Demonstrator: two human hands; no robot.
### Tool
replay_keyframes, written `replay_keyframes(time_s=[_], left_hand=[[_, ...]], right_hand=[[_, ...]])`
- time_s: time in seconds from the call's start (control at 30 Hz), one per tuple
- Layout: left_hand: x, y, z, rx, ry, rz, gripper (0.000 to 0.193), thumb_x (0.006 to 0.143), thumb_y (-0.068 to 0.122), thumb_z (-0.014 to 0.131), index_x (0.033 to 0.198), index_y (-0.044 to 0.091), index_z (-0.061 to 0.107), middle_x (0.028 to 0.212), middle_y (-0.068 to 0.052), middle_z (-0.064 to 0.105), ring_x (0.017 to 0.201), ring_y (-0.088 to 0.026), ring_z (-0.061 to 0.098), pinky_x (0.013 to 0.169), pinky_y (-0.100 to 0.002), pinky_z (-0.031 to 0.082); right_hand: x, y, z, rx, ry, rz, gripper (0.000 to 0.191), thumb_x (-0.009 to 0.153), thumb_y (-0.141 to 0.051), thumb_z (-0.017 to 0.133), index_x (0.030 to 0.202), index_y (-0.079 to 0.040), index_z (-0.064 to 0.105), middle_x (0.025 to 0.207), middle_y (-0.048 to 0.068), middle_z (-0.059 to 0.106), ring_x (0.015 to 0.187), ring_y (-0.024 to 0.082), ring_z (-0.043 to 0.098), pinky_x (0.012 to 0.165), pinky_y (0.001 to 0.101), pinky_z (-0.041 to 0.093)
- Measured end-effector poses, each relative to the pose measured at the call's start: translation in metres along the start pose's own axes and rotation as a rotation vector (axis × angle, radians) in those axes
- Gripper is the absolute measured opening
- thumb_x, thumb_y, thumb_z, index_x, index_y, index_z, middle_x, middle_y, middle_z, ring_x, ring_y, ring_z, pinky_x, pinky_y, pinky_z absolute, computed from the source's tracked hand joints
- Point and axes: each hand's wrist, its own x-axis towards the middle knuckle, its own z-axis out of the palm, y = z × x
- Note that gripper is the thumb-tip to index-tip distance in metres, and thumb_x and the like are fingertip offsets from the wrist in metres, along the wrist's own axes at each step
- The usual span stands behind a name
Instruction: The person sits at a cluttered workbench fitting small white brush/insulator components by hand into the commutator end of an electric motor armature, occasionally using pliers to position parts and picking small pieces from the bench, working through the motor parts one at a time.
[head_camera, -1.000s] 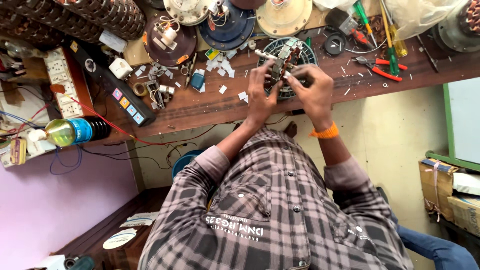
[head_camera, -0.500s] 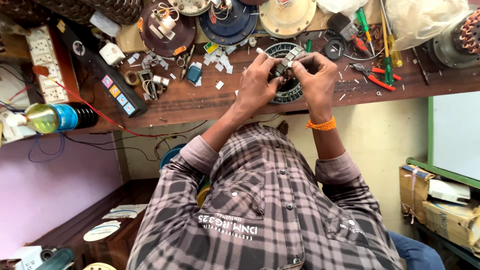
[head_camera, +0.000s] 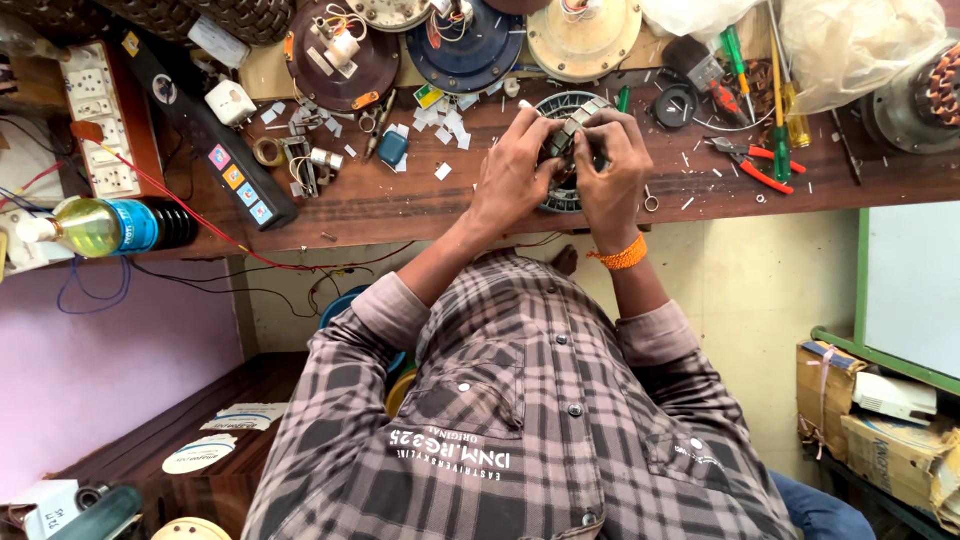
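Observation:
A round dark motor stator (head_camera: 556, 104) with windings lies on the brown wooden bench (head_camera: 400, 205). Both my hands are over it. My left hand (head_camera: 512, 168) and my right hand (head_camera: 612, 165) pinch together on a small grey metal piece (head_camera: 562, 135) at the stator's top. An orange thread band (head_camera: 622, 256) circles my right wrist. My fingers hide most of the stator's middle. My checked shirt fills the lower part of the view.
Red-handled pliers (head_camera: 757, 166) and green screwdrivers (head_camera: 735, 55) lie to the right. A long black extension board (head_camera: 215, 150), a white switchboard (head_camera: 95, 130) and a bottle of yellow liquid (head_camera: 100, 225) are on the left. Round fan covers (head_camera: 345, 55) line the back. Cardboard boxes (head_camera: 890, 440) sit at the lower right.
Both hands stay on the stator, with the fingers drawn closer together on the grey piece. The view has shifted, so the bench sits a little differently in frame.

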Motion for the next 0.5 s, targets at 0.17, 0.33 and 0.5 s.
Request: replay_keyframes(time_s=[0.17, 0.33, 0.5], left_hand=[[0.004, 0.009, -0.008, -0.025, -0.034, -0.051, 0.050, 0.085, 0.013, 0.079, 0.131, 0.009, 0.058, 0.117, -0.012, 0.058, 0.095, -0.035, 0.069, 0.078, -0.045, 0.056], [0.020, 0.015, -0.003, 0.176, 0.068, 0.040, 0.048, 0.089, 0.033, 0.082, 0.127, 0.011, 0.063, 0.108, -0.008, 0.065, 0.088, -0.030, 0.071, 0.069, -0.043, 0.056], [0.026, 0.014, 0.019, 0.261, 0.112, 0.096, 0.032, 0.094, 0.027, 0.077, 0.113, 0.008, 0.061, 0.102, -0.008, 0.061, 0.088, -0.029, 0.070, 0.071, -0.042, 0.055]], right_hand=[[-0.008, 0.006, -0.012, -0.061, -0.021, -0.236, 0.024, 0.092, 0.000, 0.079, 0.115, 0.002, 0.071, 0.130, 0.018, 0.057, 0.115, 0.027, 0.059, 0.094, 0.0393, 0.052], [-0.048, 0.017, -0.021, 0.010, -0.090, -0.104, 0.016, 0.095, 0.001, 0.071, 0.111, 0.001, 0.074, 0.118, 0.013, 0.064, 0.107, 0.024, 0.065, 0.091, 0.0377, 0.055], [-0.076, 0.029, -0.034, 0.043, -0.138, 0.158, 0.009, 0.099, -0.003, 0.067, 0.103, -0.001, 0.074, 0.103, 0.009, 0.069, 0.089, 0.019, 0.070, 0.075, 0.0329, 0.057]])
